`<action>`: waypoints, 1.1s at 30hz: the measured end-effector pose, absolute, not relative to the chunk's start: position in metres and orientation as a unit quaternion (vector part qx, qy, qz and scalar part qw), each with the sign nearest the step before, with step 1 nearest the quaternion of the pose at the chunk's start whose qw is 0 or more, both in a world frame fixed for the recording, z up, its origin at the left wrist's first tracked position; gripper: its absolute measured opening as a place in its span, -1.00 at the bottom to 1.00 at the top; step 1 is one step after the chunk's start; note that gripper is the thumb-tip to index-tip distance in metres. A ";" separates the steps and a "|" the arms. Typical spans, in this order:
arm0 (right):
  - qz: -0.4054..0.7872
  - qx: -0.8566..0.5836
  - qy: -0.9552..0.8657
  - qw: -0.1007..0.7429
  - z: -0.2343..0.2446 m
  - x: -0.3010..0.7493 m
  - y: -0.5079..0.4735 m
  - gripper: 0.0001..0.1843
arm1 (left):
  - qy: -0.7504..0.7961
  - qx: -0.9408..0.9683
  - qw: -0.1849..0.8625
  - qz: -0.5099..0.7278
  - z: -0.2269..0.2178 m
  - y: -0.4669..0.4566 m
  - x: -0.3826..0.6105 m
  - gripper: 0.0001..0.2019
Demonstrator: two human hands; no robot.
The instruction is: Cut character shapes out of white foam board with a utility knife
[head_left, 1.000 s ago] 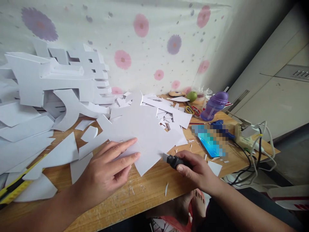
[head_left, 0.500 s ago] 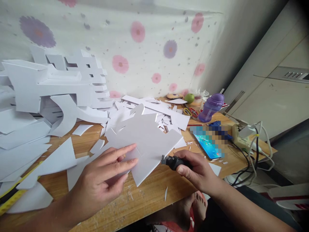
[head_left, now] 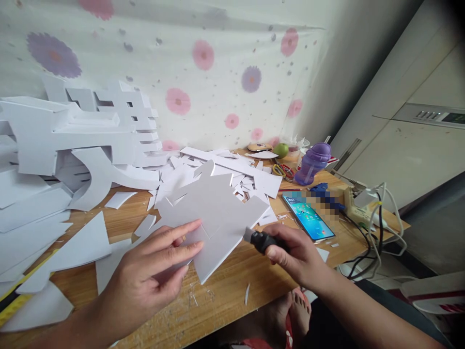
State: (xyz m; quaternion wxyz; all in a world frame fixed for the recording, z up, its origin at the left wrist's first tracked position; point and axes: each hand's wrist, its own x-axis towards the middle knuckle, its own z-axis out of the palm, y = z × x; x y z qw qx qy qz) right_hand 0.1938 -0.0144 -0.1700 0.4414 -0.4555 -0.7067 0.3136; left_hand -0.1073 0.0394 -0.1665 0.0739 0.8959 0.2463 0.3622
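Note:
A white foam board piece [head_left: 225, 213] with notched edges lies over the table's front middle, partly on scraps. Thin cut lines show near its centre. My left hand [head_left: 152, 271] rests on the board's left side, index and middle fingers stretched out and apart, thumb near its lower edge. In my right hand [head_left: 290, 252] is a black utility knife [head_left: 264, 241], gripped with fingers wrapped round the handle. Its short blade points left, just off the board's right edge. I cannot tell whether it touches the board.
A white foam model [head_left: 87, 131] stands at the back left, with cut sheets [head_left: 72, 252] before it. A lit phone [head_left: 308, 215], purple bottle [head_left: 313, 165], scissors [head_left: 283, 170] and power strip [head_left: 354, 206] with cables occupy the right. A yellow-black tool [head_left: 14, 305] lies far left.
The view has shifted slightly, so everything sits a little further left. The knife blade has come a little away from the board's edge. My left hand stays on the board.

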 end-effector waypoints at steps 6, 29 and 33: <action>0.338 -0.468 -0.672 0.465 -0.171 0.193 -0.014 -0.69 | 0.240 0.896 0.080 0.365 -0.168 0.039 -0.109 -0.58; 0.362 -0.471 -0.653 0.470 -0.173 0.199 -0.010 -0.62 | 0.213 0.909 0.027 0.356 -0.158 0.042 -0.106 -0.65; 0.369 -0.466 -0.649 0.474 -0.174 0.199 -0.010 -0.63 | 0.215 0.909 0.019 0.356 -0.158 0.042 -0.106 -0.65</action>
